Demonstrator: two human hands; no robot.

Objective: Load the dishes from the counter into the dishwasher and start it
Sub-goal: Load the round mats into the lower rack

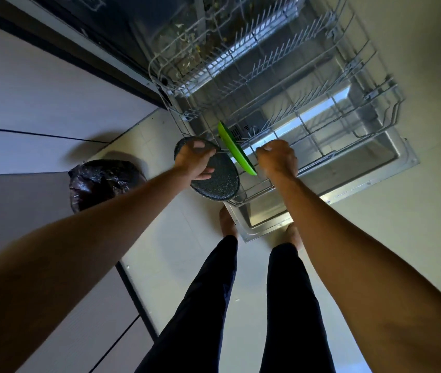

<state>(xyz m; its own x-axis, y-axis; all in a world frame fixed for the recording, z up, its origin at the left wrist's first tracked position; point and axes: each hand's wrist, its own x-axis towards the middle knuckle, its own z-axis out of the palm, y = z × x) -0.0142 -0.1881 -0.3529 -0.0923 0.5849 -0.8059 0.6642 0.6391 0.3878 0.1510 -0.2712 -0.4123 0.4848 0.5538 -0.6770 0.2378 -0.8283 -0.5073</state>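
Far left, a bin lined with a black bag (103, 181) stands on the floor against the cabinet fronts, clear of the open dishwasher and, by my reading, there for scraps.

Next comes the left hand (196, 160), fingers curled over the top edge of a dark speckled plate (215, 176). The plate hangs just outside the near left corner of the lower rack (348, 125), tipped toward upright, probably so it can slide edge-first between the tines.

A green plate (236, 149) already stands on edge inside that corner, held upright by the wires, so water can reach both faces. The dark plate looks meant for a slot beside it.

To its right, the right hand (278, 157) is closed into a fist on the rack's front wire, most likely steadying the rolled-out rack over the lowered door (391, 160). The rest of the rack is bare, so loading seems barely begun. No desk with the remaining dishes is in view.
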